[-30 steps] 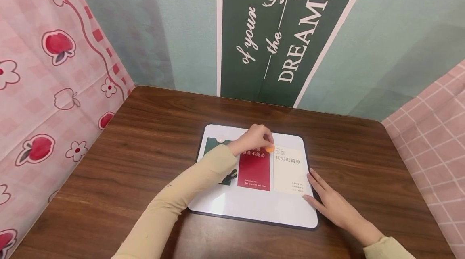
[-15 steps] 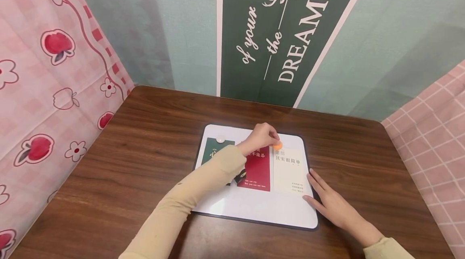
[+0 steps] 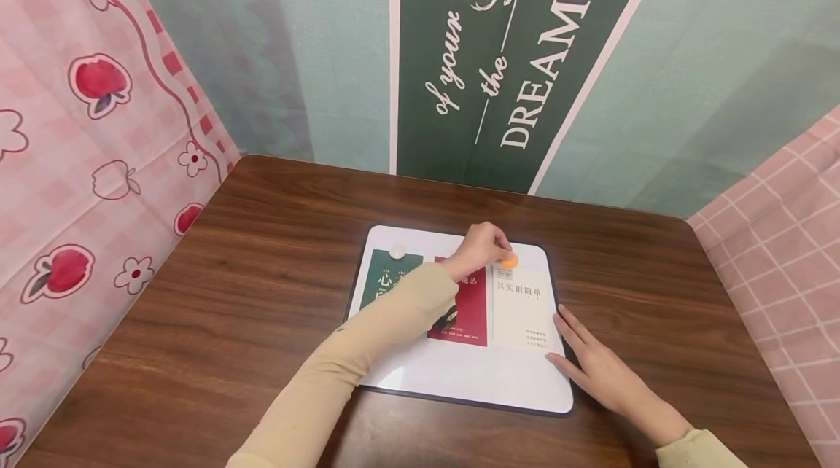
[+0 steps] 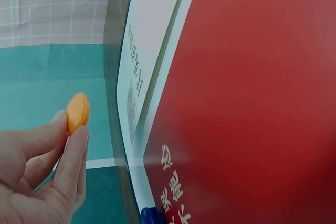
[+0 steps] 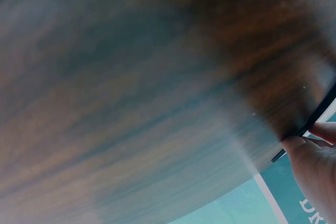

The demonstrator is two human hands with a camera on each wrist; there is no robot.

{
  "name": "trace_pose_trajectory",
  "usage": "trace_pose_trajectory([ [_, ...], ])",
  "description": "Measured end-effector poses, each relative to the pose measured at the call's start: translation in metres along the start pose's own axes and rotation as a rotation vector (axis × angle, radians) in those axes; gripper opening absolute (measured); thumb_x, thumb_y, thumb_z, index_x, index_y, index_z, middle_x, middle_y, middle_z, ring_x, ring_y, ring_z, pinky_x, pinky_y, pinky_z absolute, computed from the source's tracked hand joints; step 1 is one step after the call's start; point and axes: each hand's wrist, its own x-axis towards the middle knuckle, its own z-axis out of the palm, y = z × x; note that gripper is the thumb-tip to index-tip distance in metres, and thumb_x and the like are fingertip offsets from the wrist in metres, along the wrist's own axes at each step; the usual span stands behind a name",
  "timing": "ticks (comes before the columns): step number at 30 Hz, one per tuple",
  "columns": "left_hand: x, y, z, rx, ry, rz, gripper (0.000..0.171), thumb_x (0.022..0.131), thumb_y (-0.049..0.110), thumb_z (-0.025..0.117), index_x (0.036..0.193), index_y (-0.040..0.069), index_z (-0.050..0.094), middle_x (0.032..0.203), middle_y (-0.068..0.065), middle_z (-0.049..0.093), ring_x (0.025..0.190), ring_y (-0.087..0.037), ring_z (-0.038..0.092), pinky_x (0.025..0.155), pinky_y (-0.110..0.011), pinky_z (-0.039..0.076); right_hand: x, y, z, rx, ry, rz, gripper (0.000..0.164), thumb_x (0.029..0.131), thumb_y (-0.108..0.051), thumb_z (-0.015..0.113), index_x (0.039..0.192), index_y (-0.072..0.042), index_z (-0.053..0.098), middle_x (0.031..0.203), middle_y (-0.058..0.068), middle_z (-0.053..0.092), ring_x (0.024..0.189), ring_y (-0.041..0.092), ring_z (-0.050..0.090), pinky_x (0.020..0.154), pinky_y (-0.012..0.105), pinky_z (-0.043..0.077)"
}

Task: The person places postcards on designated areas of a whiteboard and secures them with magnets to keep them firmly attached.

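My left hand pinches a round orange magnet between thumb and fingertips over the top of the white card. In the left wrist view the orange magnet is tilted on edge, apart from the board. My right hand rests with extended fingers against the right edge of the whiteboard. On the board, a red card lies in the middle, partly behind my left forearm. A green card lies at left with a white magnet at its top.
A blue magnet sits by the red card's top edge in the left wrist view. The dark-framed board lies on a brown wooden table. A green curtain hangs behind, with pink cloths at both sides.
My left hand has moved right with the orange magnet, from between the red and white cards to over the white card's top. The right hand stays at the board's edge.
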Motion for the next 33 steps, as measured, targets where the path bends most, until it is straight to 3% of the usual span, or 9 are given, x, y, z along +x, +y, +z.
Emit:
trace_pose_trajectory([
  [14,0.01,0.003,0.012,0.054,0.017,-0.058,0.008,0.078,0.015,0.073,0.084,0.009,0.072,0.079,0.002,0.063,0.074,-0.009,0.052,0.062,-0.014,0.046,0.0,0.001,-0.001,-0.004,-0.015,0.016,0.071,0.091,-0.045,0.052,0.14,0.002,0.033,0.147,0.022,0.023,0.123,0.042,0.04,0.088,0.053,0.042],
  [33,0.016,0.015,0.026,0.124,-0.005,-0.061,0.006,0.08,0.012,0.072,0.084,0.007,0.072,0.078,0.0,0.065,0.068,-0.008,0.053,0.063,-0.014,0.046,0.003,0.002,-0.004,0.0,-0.025,0.013,0.071,0.09,-0.045,0.053,0.14,0.002,0.033,0.146,0.023,0.024,0.124,0.041,0.04,0.09,0.053,0.041],
])
